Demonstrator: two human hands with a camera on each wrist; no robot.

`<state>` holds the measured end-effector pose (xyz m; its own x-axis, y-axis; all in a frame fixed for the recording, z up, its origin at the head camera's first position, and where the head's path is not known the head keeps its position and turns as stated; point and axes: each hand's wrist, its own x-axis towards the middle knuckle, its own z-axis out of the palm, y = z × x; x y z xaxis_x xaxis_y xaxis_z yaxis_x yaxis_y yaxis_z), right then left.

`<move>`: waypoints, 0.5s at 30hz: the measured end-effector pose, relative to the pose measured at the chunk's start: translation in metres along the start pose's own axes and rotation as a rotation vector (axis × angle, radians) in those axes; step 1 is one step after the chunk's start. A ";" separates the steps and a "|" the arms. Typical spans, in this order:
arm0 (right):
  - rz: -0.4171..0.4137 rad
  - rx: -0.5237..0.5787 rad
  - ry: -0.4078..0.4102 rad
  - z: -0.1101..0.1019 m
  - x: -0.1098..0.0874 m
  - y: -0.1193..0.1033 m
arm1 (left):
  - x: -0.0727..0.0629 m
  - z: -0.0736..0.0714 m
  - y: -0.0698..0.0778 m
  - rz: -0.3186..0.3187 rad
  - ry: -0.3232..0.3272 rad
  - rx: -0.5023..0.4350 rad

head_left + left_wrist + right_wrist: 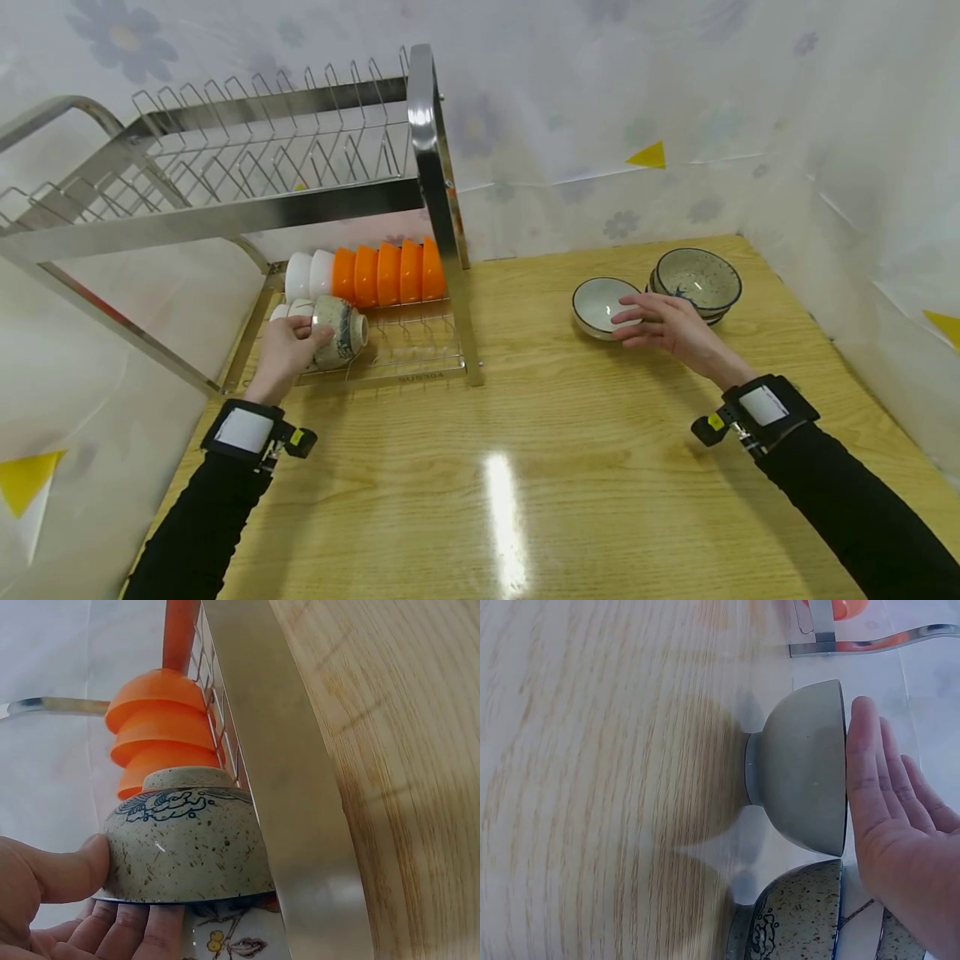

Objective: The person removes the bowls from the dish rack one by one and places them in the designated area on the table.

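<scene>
My left hand (281, 350) grips a speckled bowl (330, 335) with a blue pattern, lying on its side at the front of the rack's lower tier. In the left wrist view the thumb presses the bowl's outer wall and the fingers curl at its rim. Behind that rim is a white bowl (240, 936) with a painted flower sprig, partly hidden. My right hand (671, 327) hovers with straight fingers over the rim of a plain pale bowl (596, 302), upright on the table. Right beside it stands a stack of speckled bowls (701, 282).
A two-tier metal dish rack (442, 208) stands at the left, its bare wire upper tier above my left hand. Orange bowls (388, 275) and white bowls (298, 277) line the lower tier's back row. Patterned sheeting (540, 108) encloses the wooden table (420, 500).
</scene>
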<state>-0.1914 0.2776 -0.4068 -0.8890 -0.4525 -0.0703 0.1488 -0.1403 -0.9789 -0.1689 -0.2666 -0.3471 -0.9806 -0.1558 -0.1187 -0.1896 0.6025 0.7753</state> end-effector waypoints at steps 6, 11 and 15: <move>-0.004 -0.017 -0.003 0.000 0.000 -0.001 | -0.002 0.001 0.003 0.013 -0.002 -0.046; 0.003 -0.039 -0.005 -0.001 -0.001 -0.001 | -0.003 0.007 0.016 0.042 -0.006 -0.041; 0.015 -0.057 -0.007 0.001 0.000 -0.002 | -0.006 0.011 0.030 0.052 -0.040 -0.040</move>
<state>-0.1912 0.2775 -0.4050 -0.8838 -0.4602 -0.0837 0.1368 -0.0832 -0.9871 -0.1696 -0.2389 -0.3305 -0.9905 -0.0933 -0.1014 -0.1367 0.5771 0.8051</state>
